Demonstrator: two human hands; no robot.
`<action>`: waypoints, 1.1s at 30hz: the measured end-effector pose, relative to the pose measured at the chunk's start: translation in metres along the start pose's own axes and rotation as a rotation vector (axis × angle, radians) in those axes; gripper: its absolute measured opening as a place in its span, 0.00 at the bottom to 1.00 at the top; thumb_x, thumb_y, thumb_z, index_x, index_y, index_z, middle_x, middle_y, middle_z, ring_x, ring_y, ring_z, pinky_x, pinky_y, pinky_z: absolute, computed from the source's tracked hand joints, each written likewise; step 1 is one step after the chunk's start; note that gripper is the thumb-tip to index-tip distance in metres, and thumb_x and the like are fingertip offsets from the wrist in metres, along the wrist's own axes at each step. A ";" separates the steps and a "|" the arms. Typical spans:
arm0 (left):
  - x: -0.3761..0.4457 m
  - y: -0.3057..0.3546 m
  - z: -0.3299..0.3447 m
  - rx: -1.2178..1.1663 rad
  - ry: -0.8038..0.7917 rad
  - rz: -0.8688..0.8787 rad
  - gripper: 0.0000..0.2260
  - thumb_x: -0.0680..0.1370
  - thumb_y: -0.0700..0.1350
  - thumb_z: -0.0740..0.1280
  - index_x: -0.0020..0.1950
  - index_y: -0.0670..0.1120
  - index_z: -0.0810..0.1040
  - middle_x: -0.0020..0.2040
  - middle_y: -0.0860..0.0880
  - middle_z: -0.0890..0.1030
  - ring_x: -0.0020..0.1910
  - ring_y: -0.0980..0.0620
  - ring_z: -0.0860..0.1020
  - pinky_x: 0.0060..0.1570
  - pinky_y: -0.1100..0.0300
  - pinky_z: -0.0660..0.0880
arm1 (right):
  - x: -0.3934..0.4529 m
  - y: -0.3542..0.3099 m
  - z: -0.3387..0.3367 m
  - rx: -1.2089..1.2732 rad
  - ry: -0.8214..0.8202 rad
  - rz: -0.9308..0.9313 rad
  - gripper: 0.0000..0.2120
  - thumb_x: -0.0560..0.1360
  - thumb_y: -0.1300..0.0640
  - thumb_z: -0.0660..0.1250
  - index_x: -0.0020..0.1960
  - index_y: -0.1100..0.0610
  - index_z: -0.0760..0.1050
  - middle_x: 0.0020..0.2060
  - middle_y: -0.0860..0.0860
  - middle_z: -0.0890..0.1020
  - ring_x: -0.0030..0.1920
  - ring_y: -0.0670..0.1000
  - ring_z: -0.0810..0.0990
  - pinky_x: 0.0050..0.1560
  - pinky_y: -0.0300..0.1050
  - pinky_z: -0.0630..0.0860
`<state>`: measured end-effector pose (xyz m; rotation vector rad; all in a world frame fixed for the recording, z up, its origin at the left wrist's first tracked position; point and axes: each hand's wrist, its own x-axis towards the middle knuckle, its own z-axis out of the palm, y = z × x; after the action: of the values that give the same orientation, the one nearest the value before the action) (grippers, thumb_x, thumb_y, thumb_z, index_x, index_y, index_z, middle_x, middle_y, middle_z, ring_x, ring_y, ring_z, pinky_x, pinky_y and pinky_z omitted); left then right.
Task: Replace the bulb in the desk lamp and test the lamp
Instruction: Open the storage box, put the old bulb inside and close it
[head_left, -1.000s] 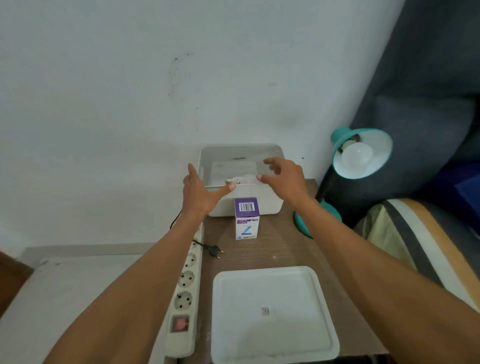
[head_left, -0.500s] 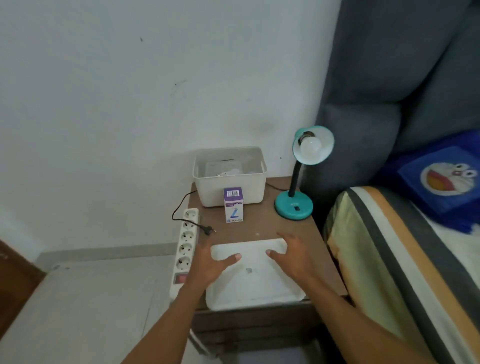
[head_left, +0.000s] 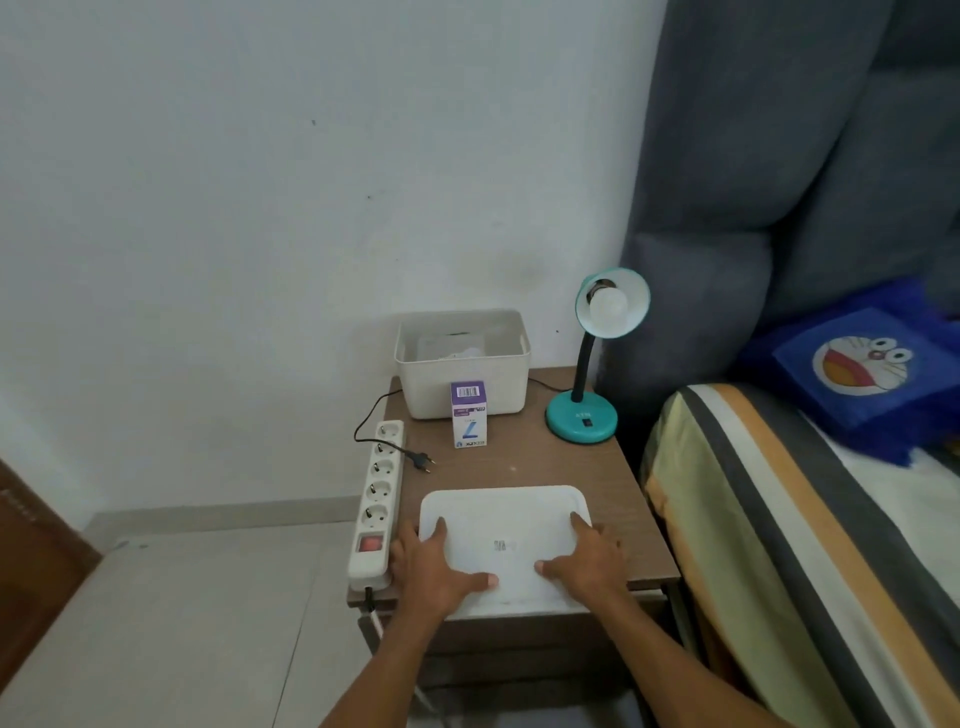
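While both hands lay flat on the white lid (head_left: 503, 540) at the front of the worktop (head_left: 524, 462), the step in hand looked like seating or lifting that lid — either way, best done w/ even pressure on both sides so the smooth plastic didn't skate off the front edge, which it slightly overhung. Left hand (head_left: 434, 569) sat on the lid's left edge, right hand (head_left: 587, 561) on the right; fingers (head_left: 581, 524) were spread and open, thumbs pointing inward, gripping nothing. The desk lamp (head_left: 597, 364) stood at the back right, well apart from the hands: round teal base, black bendy neck, glossy teal shade w/ a frosted white bulb (head_left: 608, 306) in it, unlit. Its plug (head_left: 423, 460) lay loose on the worktop beside the power strip (head_left: 376, 499), not in any socket — good for a safe swap, I'd say. A small purple-and-white bulb box (head_left: 469, 414), cardboard, stood upright just in front of the off-white plastic bin (head_left: 462, 361), touching or nearly so. Bin contents were too dim to tell. The worktop was brown wood-grain laminate; the strip had a red switch near its front end.
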<state>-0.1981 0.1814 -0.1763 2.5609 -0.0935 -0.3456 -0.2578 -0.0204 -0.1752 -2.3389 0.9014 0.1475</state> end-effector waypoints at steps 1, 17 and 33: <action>-0.002 -0.001 0.003 0.005 0.017 0.012 0.55 0.64 0.69 0.77 0.83 0.52 0.55 0.82 0.43 0.50 0.81 0.40 0.50 0.79 0.45 0.54 | -0.001 0.001 0.000 -0.010 0.009 -0.003 0.48 0.67 0.39 0.76 0.79 0.47 0.55 0.74 0.57 0.63 0.72 0.60 0.63 0.73 0.57 0.63; 0.070 0.044 -0.079 -0.125 0.274 0.243 0.53 0.65 0.65 0.80 0.81 0.45 0.60 0.83 0.45 0.51 0.80 0.42 0.49 0.79 0.46 0.54 | 0.045 -0.091 -0.058 0.111 0.276 -0.258 0.44 0.70 0.41 0.74 0.79 0.52 0.57 0.74 0.56 0.61 0.73 0.58 0.64 0.67 0.54 0.70; 0.273 0.119 -0.175 -0.070 0.248 0.230 0.53 0.64 0.64 0.81 0.80 0.42 0.63 0.81 0.42 0.57 0.80 0.41 0.52 0.77 0.46 0.59 | 0.220 -0.227 -0.114 0.085 0.220 -0.342 0.45 0.71 0.37 0.71 0.79 0.55 0.57 0.76 0.57 0.59 0.75 0.60 0.58 0.70 0.55 0.65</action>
<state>0.1122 0.1328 -0.0317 2.4695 -0.2750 0.0555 0.0412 -0.0826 -0.0359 -2.4198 0.5795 -0.2878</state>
